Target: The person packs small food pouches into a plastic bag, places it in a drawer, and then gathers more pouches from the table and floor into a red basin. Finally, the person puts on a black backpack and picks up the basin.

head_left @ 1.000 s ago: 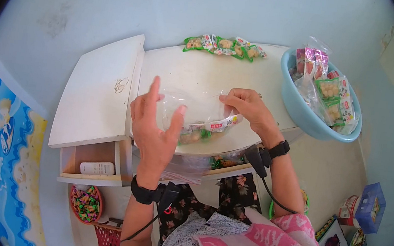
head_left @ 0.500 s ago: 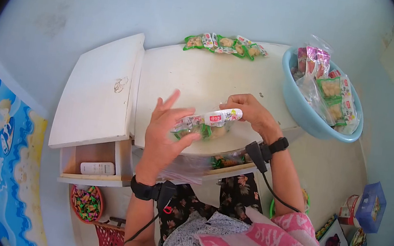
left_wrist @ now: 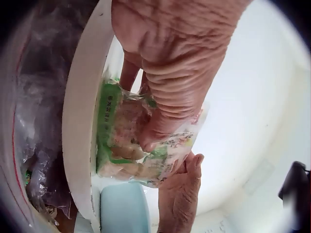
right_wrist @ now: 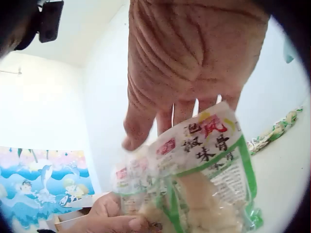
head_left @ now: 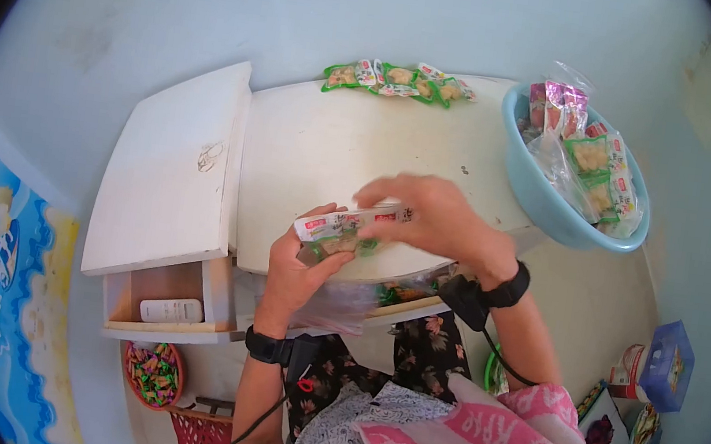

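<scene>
A person's left hand (head_left: pixel 294 271) grips clear, green-and-white printed plastic food pouches (head_left: pixel 330 229) above a curved-edged white table (head_left: pixel 338 149); the right hand (head_left: pixel 437 219) extends unclenched fingers behind their edge.

White remote (head_left: pixel 171 310) in open left drawer (head_left: pixel 169 329); seaside poster (head_left: pixel 4 268) farther left; red bowl (head_left: pixel 183 371) near left; blue box (head_left: pixel 659 398) right.

The left hand (left_wrist: pixel 170 68) pinches green-edged packaging (left_wrist: pixel 126 124) (thumb (left_wrist: pixel 160 132) across its front).
</scene>
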The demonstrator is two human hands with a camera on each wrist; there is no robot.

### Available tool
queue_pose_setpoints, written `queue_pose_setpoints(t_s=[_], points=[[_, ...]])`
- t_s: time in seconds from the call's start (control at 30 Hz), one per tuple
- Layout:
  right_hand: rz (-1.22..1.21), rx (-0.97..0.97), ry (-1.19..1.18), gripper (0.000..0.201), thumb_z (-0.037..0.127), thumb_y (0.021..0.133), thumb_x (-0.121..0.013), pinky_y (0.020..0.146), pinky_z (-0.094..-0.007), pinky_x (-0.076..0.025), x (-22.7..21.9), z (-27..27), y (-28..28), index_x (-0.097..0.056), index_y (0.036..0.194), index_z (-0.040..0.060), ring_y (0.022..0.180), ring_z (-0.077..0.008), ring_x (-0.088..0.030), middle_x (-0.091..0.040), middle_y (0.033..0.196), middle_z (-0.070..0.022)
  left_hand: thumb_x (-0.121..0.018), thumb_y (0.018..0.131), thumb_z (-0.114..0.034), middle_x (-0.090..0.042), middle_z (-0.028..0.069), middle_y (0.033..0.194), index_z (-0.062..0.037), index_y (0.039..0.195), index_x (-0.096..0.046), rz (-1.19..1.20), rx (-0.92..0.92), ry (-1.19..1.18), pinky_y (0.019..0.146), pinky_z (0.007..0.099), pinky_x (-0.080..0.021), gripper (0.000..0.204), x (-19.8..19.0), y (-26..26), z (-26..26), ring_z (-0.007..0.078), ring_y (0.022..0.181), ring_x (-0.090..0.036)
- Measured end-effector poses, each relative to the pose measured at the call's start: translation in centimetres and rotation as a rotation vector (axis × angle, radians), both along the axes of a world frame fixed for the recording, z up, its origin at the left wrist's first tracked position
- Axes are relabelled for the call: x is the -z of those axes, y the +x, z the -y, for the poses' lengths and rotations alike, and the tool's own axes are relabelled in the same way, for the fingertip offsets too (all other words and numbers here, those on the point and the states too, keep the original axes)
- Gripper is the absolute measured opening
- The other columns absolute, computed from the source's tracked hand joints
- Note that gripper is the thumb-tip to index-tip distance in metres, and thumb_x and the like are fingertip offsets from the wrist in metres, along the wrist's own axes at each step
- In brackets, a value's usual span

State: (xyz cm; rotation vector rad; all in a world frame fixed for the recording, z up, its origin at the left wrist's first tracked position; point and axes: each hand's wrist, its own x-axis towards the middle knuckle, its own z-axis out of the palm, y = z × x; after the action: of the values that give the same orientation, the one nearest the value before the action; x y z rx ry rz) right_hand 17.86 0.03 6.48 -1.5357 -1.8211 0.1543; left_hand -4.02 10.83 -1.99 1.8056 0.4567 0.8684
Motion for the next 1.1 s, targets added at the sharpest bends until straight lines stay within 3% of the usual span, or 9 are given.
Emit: queue_pose_setpoints(t_s=[0.03, 0.13, 0.3, 0.43, 0.73, 0.83, 0.93, 1.0, 1.1], points=[[0.060, -0.041, -0.171, 0.037, 0.031, 0.087, -0.080, 0.077, -0.0422, -0.054, -0.2, 0.2, -0.4, -0.074, 0.120, 0.0134, 0.088, -0.0341, -0.071, -0.075, 0.096, -0.0129, -0.086, 0.082, -0.008, -0.073, 0.0118, 0.128, 0.0008, 0.139, -0.061, -0.018, -0.012, -0.005, 0.102, 0.0340, -0.052, 0.063, 0.2, -0.1, 0.0, 0.0185, 0.115, -0.068], [0.091, -0.044, -0.237, 0.042, 0.033, 0.083, -0.082, 0.077, -0.0433, -0.054, 0.8, -0.2, 0.2, -0.074, 0.121, 0.0177, 0.087, -0.0386, -0.069, -0.074, 0.096, -0.0143, -0.086, 0.082, -0.010, -0.075, 0.0115, 0.123, 0.0019, 0.132, -0.066, -0.158, -0.073, 0.058, 0.099, 0.0338, -0.052, 0.055, -0.5, -0.3, 0.4, 0.0177, 0.112, -0.068], [0.136, -0.022, -0.193, 0.039, 0.029, 0.078, -0.083, 0.074, -0.0475, -0.053, 1.7, 0.2, 0.4, -0.072, 0.113, 0.0159, 0.085, -0.0391, -0.070, -0.072, 0.087, -0.0163, -0.083, 0.082, -0.008, -0.075, 0.0104, 0.117, 0.0017, 0.128, -0.069, -0.160, -0.030, -0.085, 0.098, 0.0338, -0.052, 0.050, 0.1, 0.1, 0.2, 0.0170, 0.108, -0.068], [0.148, 0.050, -0.055, 0.025, 0.025, 0.079, -0.080, 0.066, -0.0489, -0.052, 2.5, 0.7, -0.2, -0.065, 0.095, 0.0104, 0.074, -0.0396, -0.067, -0.066, 0.074, -0.0145, -0.081, 0.081, -0.005, -0.075, 0.0112, 0.119, 0.0023, 0.128, -0.069, -0.201, 0.001, -0.108, 0.099, 0.0336, -0.051, 0.049, -0.7, -0.1, 0.0, 0.0183, 0.108, -0.068], [-0.007, 0.182, 0.115, 0.022, 0.022, 0.082, -0.079, 0.063, -0.0476, -0.049, 3.2, 1.4, 1.4, -0.066, 0.086, 0.0045, 0.071, -0.0423, -0.061, -0.065, 0.074, -0.0174, -0.086, 0.076, -0.015, -0.067, 0.0163, 0.136, -0.0003, 0.156, -0.045, -0.128, -0.055, 0.048, 0.110, 0.0396, -0.046, 0.091, 1.4, -0.1, -0.3, 0.0225, 0.123, -0.063], [-0.033, 0.296, 0.116, 0.023, 0.023, 0.087, -0.079, 0.063, -0.0434, -0.049, 1.8, 3.1, 2.7, -0.071, 0.091, 0.0027, 0.066, -0.0336, -0.064, -0.065, 0.075, -0.0182, -0.084, 0.076, -0.014, -0.068, 0.0173, 0.136, -0.0033, 0.159, -0.040, -0.095, 0.015, -0.001, 0.112, 0.0410, -0.043, 0.095, -0.1, 0.2, 0.6, 0.0250, 0.125, -0.064], [-0.228, 0.453, 0.056, 0.023, 0.024, 0.092, -0.078, 0.065, -0.0355, -0.051, -3.0, 7.2, 4.4, -0.074, 0.098, 0.0012, 0.069, -0.0155, -0.065, -0.069, 0.075, -0.0122, -0.084, 0.076, -0.013, -0.070, 0.0187, 0.134, -0.0060, 0.160, -0.039, -0.119, 0.020, 0.066, 0.114, 0.0427, -0.042, 0.096, -0.1, 0.0, 0.3, 0.0271, 0.127, -0.065], [-0.304, 0.620, 0.224, 0.022, 0.022, 0.095, -0.077, 0.068, -0.0286, -0.051, -3.2, 8.9, 8.0, -0.077, 0.102, 0.0013, 0.078, -0.0050, -0.062, -0.072, 0.079, -0.0026, -0.083, 0.076, -0.012, -0.071, 0.0190, 0.132, -0.0065, 0.160, -0.040, -0.130, 0.023, 0.069, 0.115, 0.0433, -0.041, 0.095, -0.4, 0.0, 0.4, 0.0280, 0.126, -0.065], [-0.325, 0.714, 0.403, 0.028, 0.022, 0.094, -0.075, 0.070, -0.0310, -0.053, -6.9, 12.7, 12.7, -0.076, 0.111, 0.0000, 0.076, -0.0067, -0.062, -0.073, 0.083, -0.0025, -0.082, 0.077, -0.012, -0.072, 0.0191, 0.130, -0.0065, 0.160, -0.040, -0.144, 0.032, 0.077, 0.115, 0.0432, -0.042, 0.093, -0.6, -0.1, 0.4, 0.0284, 0.126, -0.066]])
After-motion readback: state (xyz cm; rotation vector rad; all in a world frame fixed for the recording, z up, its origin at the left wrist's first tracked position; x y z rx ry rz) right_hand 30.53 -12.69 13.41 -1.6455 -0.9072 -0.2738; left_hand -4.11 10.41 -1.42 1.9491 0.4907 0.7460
